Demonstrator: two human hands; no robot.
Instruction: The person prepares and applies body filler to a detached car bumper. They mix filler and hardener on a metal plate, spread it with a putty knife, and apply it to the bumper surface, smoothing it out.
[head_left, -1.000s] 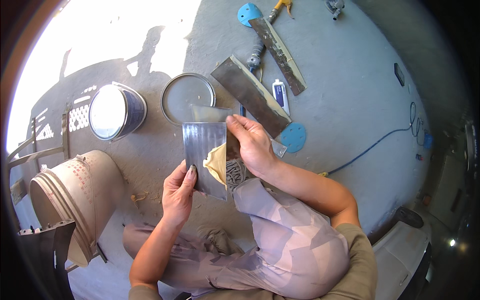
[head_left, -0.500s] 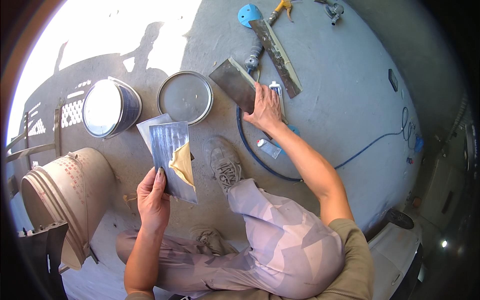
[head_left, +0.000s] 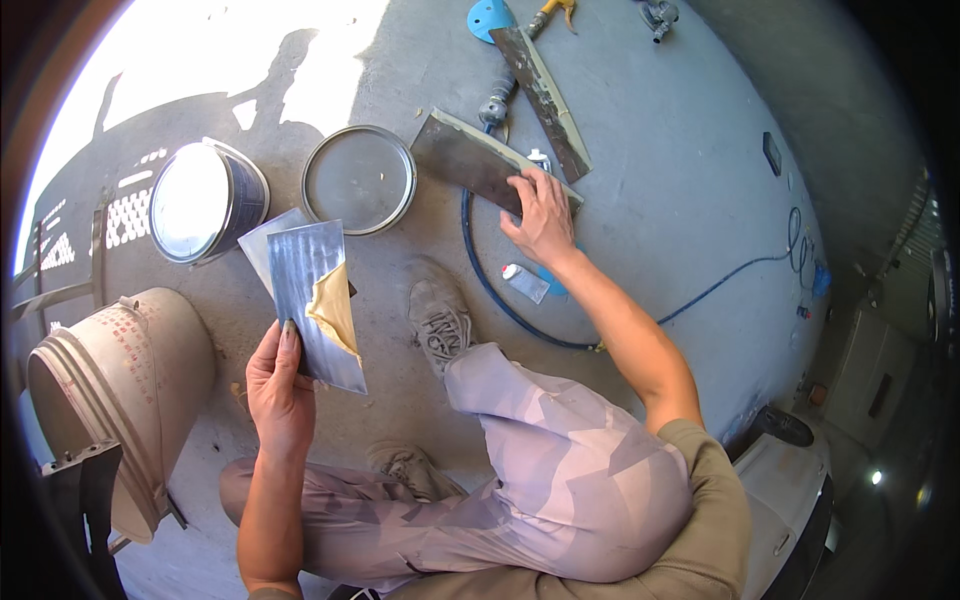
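My left hand (head_left: 282, 392) grips a shiny metal putty plate (head_left: 292, 262), thumb on its face. A lump of tan putty (head_left: 330, 308) clings to the plate's right side. A second pale plate (head_left: 262, 245) sticks out behind it. My right hand (head_left: 545, 222) is on a wide dark blade (head_left: 470, 162) with a pale strip along its long edge. Its fingers reach over the face and the thumb is at the near edge; the thumb's contact is unclear. A similar blade (head_left: 545, 100) lies just beyond. A tube (head_left: 540, 158) is mostly hidden by the nearer blade.
A tin (head_left: 210, 200) and a round lid (head_left: 360, 180) stand left of the blades. A large bucket (head_left: 130, 400) lies tipped at left. A blue hose (head_left: 500, 310) curves across the floor past a small white bottle (head_left: 525, 283). My shoe (head_left: 438, 318) is between my hands.
The blade under my right hand has swung round, its right end now over the tube. My right hand has shifted slightly on it. My left hand still holds the plates; the view has shifted a little.
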